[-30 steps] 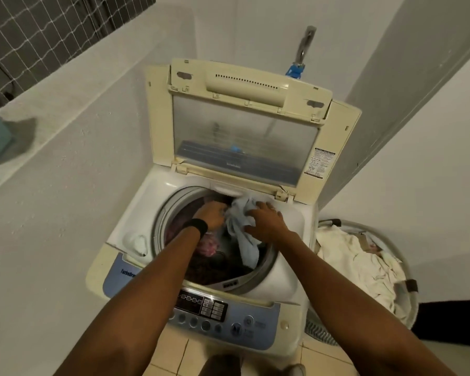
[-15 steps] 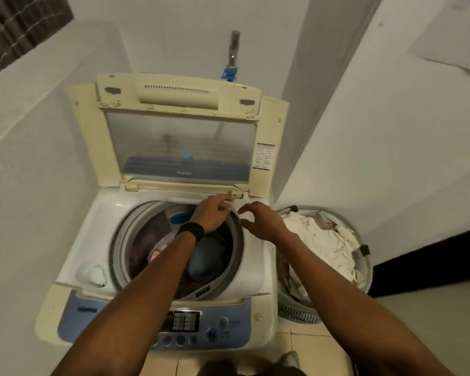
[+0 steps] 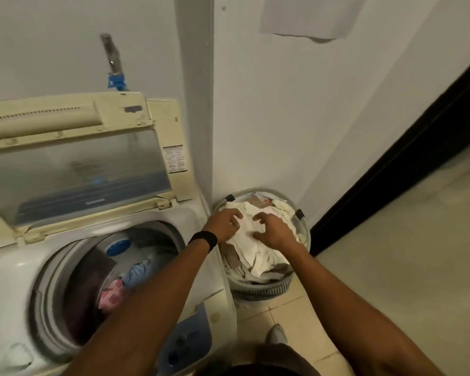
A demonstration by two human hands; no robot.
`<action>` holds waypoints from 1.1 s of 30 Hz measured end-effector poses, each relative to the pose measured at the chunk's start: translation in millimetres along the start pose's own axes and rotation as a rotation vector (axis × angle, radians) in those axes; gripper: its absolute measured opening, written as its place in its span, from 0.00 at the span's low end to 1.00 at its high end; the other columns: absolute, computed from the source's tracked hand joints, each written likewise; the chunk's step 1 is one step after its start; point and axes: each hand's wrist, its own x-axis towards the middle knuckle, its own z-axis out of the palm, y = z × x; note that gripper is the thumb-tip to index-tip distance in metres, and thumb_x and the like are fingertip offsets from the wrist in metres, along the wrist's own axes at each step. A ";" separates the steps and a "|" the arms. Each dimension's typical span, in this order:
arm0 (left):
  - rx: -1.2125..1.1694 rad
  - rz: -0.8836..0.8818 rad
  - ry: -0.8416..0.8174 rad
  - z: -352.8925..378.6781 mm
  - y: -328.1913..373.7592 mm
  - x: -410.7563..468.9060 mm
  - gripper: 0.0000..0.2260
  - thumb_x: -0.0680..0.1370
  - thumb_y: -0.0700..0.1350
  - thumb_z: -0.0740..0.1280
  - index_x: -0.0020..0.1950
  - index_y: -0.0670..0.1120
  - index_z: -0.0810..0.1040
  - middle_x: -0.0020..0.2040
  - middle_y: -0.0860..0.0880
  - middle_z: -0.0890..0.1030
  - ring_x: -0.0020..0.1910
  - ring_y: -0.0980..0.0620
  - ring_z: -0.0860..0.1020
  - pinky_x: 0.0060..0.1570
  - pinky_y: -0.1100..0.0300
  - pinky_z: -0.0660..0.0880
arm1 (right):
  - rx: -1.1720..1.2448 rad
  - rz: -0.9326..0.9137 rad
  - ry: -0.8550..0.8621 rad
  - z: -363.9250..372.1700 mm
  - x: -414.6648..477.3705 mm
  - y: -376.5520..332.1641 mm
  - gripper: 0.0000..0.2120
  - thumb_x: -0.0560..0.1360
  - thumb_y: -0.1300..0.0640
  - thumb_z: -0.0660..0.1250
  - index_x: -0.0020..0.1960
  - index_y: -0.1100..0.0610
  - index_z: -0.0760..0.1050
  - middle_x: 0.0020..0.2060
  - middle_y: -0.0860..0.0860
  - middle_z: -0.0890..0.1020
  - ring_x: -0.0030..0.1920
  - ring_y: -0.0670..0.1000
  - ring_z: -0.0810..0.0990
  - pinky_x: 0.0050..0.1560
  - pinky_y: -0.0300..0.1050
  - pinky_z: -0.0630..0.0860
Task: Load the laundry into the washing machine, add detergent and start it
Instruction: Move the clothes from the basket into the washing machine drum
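A top-loading washing machine (image 3: 19,270) fills the left, its cream lid (image 3: 73,169) raised. Its drum holds a pale blue garment (image 3: 139,272), a pink patterned cloth (image 3: 111,297) and dark clothes. To its right on the floor stands a round laundry basket (image 3: 263,290) full of cream-white laundry (image 3: 258,253). My left hand (image 3: 224,225), with a black band on the wrist, hovers over the pile with its fingers spread. My right hand (image 3: 273,230) is beside it, fingers curled and touching the white cloth, without a closed grip.
A tap with a blue fitting (image 3: 116,81) sticks out of the wall behind the lid. The blue control panel (image 3: 185,340) faces me at the machine's front. A dark doorway edge (image 3: 391,169) runs along the right wall. A tiled floor (image 3: 404,267) spreads to the right.
Both hands let go of the pale blue garment, which now lies in the drum, and moved right from the machine to the basket. The view swung right with them.
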 end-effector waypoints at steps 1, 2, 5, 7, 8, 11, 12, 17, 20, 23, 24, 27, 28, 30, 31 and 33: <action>0.026 -0.012 -0.044 9.2 -1.6 2.8 0.12 0.79 0.41 0.68 0.62 0.51 0.79 0.52 0.50 0.83 0.53 0.47 0.81 0.53 0.59 0.77 | -0.007 0.031 -0.041 6.7 -4.5 8.0 0.32 0.73 0.42 0.75 0.72 0.50 0.70 0.64 0.52 0.77 0.64 0.55 0.77 0.63 0.53 0.75; 0.059 -0.024 -0.089 18.5 -2.7 5.5 0.15 0.79 0.41 0.69 0.65 0.50 0.78 0.57 0.48 0.82 0.56 0.47 0.80 0.56 0.58 0.76 | -0.004 0.061 -0.084 14.7 -9.5 15.2 0.36 0.72 0.40 0.76 0.74 0.50 0.67 0.64 0.53 0.77 0.64 0.56 0.77 0.63 0.54 0.75; 0.174 -0.025 -0.192 39.4 -6.4 10.7 0.23 0.79 0.41 0.71 0.73 0.50 0.72 0.69 0.43 0.75 0.65 0.43 0.76 0.66 0.52 0.74 | 0.001 0.120 -0.114 41.2 -22.0 27.8 0.31 0.72 0.42 0.74 0.71 0.49 0.70 0.62 0.50 0.78 0.62 0.55 0.78 0.60 0.51 0.76; 0.229 -0.003 -0.241 46.6 -10.6 12.1 0.27 0.78 0.40 0.71 0.76 0.51 0.68 0.72 0.43 0.71 0.68 0.42 0.73 0.67 0.51 0.73 | 0.009 0.130 -0.053 53.2 -25.6 30.1 0.13 0.75 0.47 0.71 0.59 0.48 0.78 0.56 0.49 0.82 0.58 0.54 0.80 0.56 0.49 0.78; 0.245 0.013 -0.258 48.6 -12.9 12.7 0.29 0.78 0.38 0.70 0.77 0.52 0.67 0.73 0.43 0.69 0.68 0.41 0.73 0.68 0.51 0.72 | 0.025 0.131 -0.020 55.1 -26.0 29.8 0.06 0.76 0.49 0.69 0.51 0.47 0.78 0.52 0.49 0.83 0.56 0.54 0.81 0.54 0.49 0.78; 0.304 0.077 -0.250 50.2 -21.2 12.9 0.35 0.76 0.36 0.72 0.79 0.53 0.64 0.74 0.44 0.64 0.69 0.41 0.72 0.68 0.52 0.72 | 0.147 0.080 0.061 50.9 -22.2 27.4 0.05 0.76 0.51 0.67 0.42 0.46 0.72 0.45 0.51 0.81 0.49 0.55 0.80 0.46 0.47 0.74; 0.345 0.100 -0.234 50.2 -22.2 12.0 0.35 0.75 0.38 0.73 0.80 0.53 0.64 0.74 0.44 0.64 0.69 0.41 0.70 0.69 0.50 0.71 | 0.218 0.040 0.114 46.5 -20.2 25.3 0.06 0.76 0.50 0.67 0.41 0.46 0.71 0.43 0.50 0.79 0.47 0.53 0.78 0.45 0.46 0.71; 0.348 0.196 0.075 34.2 -4.7 10.5 0.26 0.76 0.56 0.64 0.73 0.48 0.74 0.68 0.44 0.76 0.67 0.39 0.71 0.67 0.45 0.69 | 0.729 0.050 0.271 8.0 -15.6 0.8 0.10 0.81 0.51 0.60 0.42 0.53 0.68 0.36 0.48 0.75 0.39 0.47 0.73 0.46 0.54 0.75; 0.216 0.318 0.278 11.5 15.1 14.0 0.21 0.76 0.57 0.62 0.65 0.49 0.81 0.57 0.46 0.84 0.57 0.42 0.80 0.58 0.47 0.75 | 0.995 0.143 0.290 -14.3 -13.9 -12.2 0.10 0.84 0.51 0.56 0.48 0.55 0.69 0.43 0.54 0.76 0.45 0.51 0.76 0.49 0.58 0.80; 0.089 0.412 0.334 -10.6 33.3 12.4 0.13 0.79 0.54 0.63 0.58 0.51 0.82 0.50 0.50 0.86 0.48 0.48 0.82 0.49 0.50 0.77 | 1.219 0.224 0.366 -32.8 -15.1 -21.7 0.10 0.85 0.53 0.56 0.58 0.59 0.71 0.52 0.55 0.77 0.52 0.53 0.78 0.46 0.48 0.81; 0.078 0.439 0.340 -15.6 39.6 11.9 0.13 0.79 0.53 0.63 0.56 0.49 0.82 0.48 0.50 0.85 0.46 0.48 0.82 0.47 0.51 0.78 | 1.262 0.220 0.394 -36.1 -16.0 -23.4 0.11 0.85 0.51 0.59 0.60 0.58 0.70 0.54 0.53 0.78 0.54 0.52 0.79 0.47 0.46 0.81; 0.095 0.487 0.379 -20.7 51.6 13.7 0.10 0.81 0.47 0.65 0.54 0.44 0.84 0.45 0.47 0.81 0.44 0.46 0.79 0.43 0.53 0.76 | 1.249 0.076 0.410 -40.9 -19.9 -27.7 0.20 0.79 0.42 0.69 0.64 0.50 0.71 0.57 0.50 0.79 0.57 0.50 0.81 0.52 0.49 0.84; 0.094 0.501 0.379 -20.0 53.7 13.9 0.10 0.81 0.47 0.66 0.54 0.44 0.84 0.43 0.47 0.79 0.42 0.46 0.78 0.42 0.55 0.74 | 1.174 0.012 0.393 -40.7 -19.8 -28.2 0.22 0.76 0.41 0.73 0.65 0.47 0.71 0.59 0.49 0.79 0.58 0.49 0.81 0.55 0.50 0.84; 0.073 0.525 0.349 -18.1 57.9 13.2 0.11 0.79 0.49 0.66 0.53 0.44 0.84 0.43 0.48 0.78 0.41 0.47 0.77 0.41 0.56 0.73 | 0.985 -0.098 0.413 -40.5 -17.7 -28.1 0.21 0.74 0.45 0.76 0.63 0.44 0.74 0.58 0.44 0.80 0.58 0.47 0.81 0.57 0.49 0.83; 0.055 0.526 0.328 -18.0 58.8 13.7 0.11 0.79 0.50 0.67 0.54 0.45 0.83 0.43 0.49 0.79 0.42 0.48 0.77 0.42 0.56 0.74 | 0.942 -0.113 0.464 -41.4 -15.9 -28.7 0.17 0.74 0.48 0.76 0.61 0.46 0.78 0.56 0.42 0.82 0.58 0.47 0.82 0.57 0.51 0.83; 0.005 0.526 0.296 -21.9 58.4 14.2 0.11 0.78 0.51 0.71 0.56 0.47 0.82 0.45 0.51 0.80 0.43 0.52 0.77 0.44 0.58 0.76 | 1.011 -0.074 0.583 -47.4 -14.9 -29.9 0.09 0.77 0.54 0.74 0.56 0.52 0.82 0.51 0.44 0.85 0.55 0.50 0.84 0.53 0.50 0.83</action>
